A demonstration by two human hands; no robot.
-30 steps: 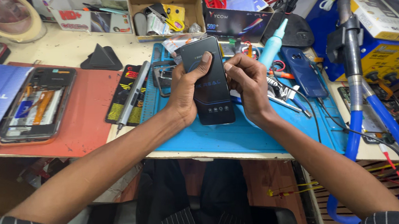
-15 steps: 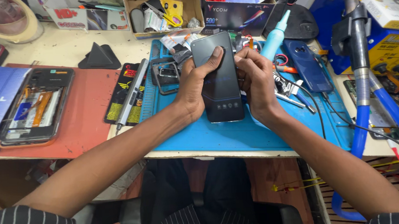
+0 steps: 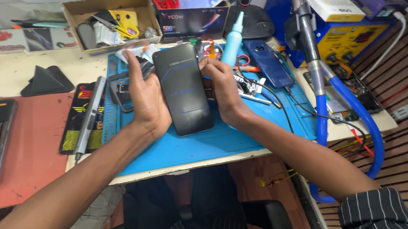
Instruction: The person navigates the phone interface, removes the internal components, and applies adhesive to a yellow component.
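Head view, bench at centre frame. Item one: phone (image 3: pixel 183 89), dark glass face up, held upright-lengthwise between both hands over the blue mat (image 3: pixel 206 148). Left hand (image 3: pixel 146 97) clasped the phone's left edge, fingers stretched along it toward the top corner. Right hand (image 3: pixel 221 87) gripped the right edge, fingers curled in against the side; fingertips on that side were partly hidden, so whether they pressed or pried could not be told.

Surroundings, by position:
- Screwdriver (image 3: pixel 89 118), grey, lay left of the mat on a black card.
- Red mat (image 3: pixel 30 155) at left of frame.
- Black wedge stand (image 3: pixel 46 80), upper left.
- Cardboard box (image 3: pixel 111 20) of oddments, top centre.
- Teal bottle (image 3: pixel 233 43) with nozzle, just right of the phone's top.
- Blue handset (image 3: pixel 268 62), right of the bottle.
- Tweezers (image 3: pixel 250 94) and loose wires, beside the right hand.
- Blue hose (image 3: pixel 357 118) and hot-air handle, right of frame.

Progress, as judged: the phone appeared whole, glass seated, no gap visible along the edges, no tool in either hand. Work on it looked either barely opened or at closing inspection; the pictures did not settle which.
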